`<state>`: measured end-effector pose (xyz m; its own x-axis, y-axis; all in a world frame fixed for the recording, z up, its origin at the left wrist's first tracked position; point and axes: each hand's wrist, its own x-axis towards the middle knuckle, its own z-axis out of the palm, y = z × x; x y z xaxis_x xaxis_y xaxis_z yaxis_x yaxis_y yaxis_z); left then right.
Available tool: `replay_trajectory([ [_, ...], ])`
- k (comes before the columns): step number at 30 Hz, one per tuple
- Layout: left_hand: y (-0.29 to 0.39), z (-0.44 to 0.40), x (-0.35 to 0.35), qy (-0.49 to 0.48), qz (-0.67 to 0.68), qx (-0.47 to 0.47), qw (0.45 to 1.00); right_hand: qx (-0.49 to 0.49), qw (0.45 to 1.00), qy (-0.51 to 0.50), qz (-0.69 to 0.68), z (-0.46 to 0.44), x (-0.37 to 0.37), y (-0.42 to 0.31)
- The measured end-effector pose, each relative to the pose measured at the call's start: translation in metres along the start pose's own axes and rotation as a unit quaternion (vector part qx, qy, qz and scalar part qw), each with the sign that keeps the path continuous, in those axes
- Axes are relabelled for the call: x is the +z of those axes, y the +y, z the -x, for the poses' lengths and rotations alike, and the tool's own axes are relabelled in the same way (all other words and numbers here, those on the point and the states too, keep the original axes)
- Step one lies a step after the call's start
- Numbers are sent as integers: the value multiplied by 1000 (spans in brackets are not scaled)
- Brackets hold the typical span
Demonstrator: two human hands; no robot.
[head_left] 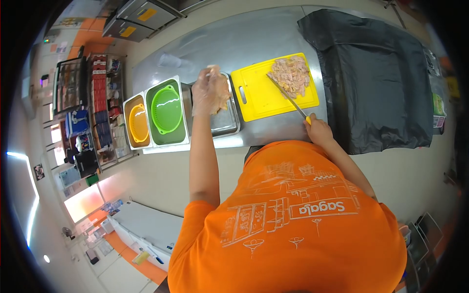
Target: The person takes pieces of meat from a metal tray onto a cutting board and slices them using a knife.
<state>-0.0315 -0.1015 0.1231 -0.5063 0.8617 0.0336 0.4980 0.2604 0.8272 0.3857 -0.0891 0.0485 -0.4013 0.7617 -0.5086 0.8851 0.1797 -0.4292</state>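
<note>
My left hand [204,93], in a clear plastic glove, is over the metal tray [225,126]. Its fingers are partly hidden and slightly blurred, and they appear closed on a pale pink piece of raw meat [223,95]. My right hand [320,131] grips a knife [292,101] by its yellow handle. The blade slants across the yellow cutting board [256,100], its tip beside a heap of cut raw meat [291,75] on the board's far right part.
Left of the tray stand metal containers, one with a green basket [166,110], another with an orange basket [138,123]. Black plastic sheeting [376,83] covers the right of the steel table [244,29]. A clear cup-like item [169,60] lies at the back left.
</note>
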Motion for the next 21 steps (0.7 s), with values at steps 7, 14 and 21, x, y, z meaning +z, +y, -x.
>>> replay_trajectory([
  [7,11,18,92,-149,-273,276,909,-13,998,35,-42,15,-10,-1],
  [14,-31,108,141,-228,-309,231,894,-5,997,43,-58,25,-7,19],
  [21,-41,117,131,-140,-181,140,963,-41,998,-39,-32,18,0,0],
])
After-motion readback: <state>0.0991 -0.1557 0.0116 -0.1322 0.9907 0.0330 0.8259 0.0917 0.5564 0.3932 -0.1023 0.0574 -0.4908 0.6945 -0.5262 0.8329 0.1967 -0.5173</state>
